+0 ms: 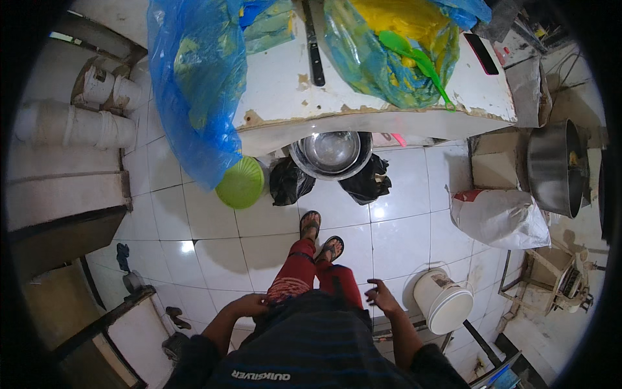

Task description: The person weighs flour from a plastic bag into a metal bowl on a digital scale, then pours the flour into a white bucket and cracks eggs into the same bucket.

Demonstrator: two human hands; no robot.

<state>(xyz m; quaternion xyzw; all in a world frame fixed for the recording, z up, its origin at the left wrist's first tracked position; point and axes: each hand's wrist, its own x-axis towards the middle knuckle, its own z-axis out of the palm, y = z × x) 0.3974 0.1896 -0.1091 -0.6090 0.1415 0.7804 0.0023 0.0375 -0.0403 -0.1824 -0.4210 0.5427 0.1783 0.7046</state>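
Note:
My left hand (248, 305) rests against the side of my red trousers (294, 277) at the dark shirt's hem; its fingertips are partly hidden. Away from my other hip, my right hand (382, 296) hangs with fingers apart and nothing in it. Ahead of me is a worn white table (282, 92). On it lie a black-handled knife (315, 58) and a plastic bag (362, 63) of yellow dough-like mass. A green plastic spatula (422, 61) lies on that bag. At the table's left, a blue plastic bag (204, 87) hangs over the edge.
Under the table stand metal bowls (335, 150), black bags (291, 181) and a green-lidded container (240, 184). A phone (481, 53) lies on the table. To the right are a white lidded bucket (443, 301), a white sack (500, 219) and a large metal pot (549, 167).

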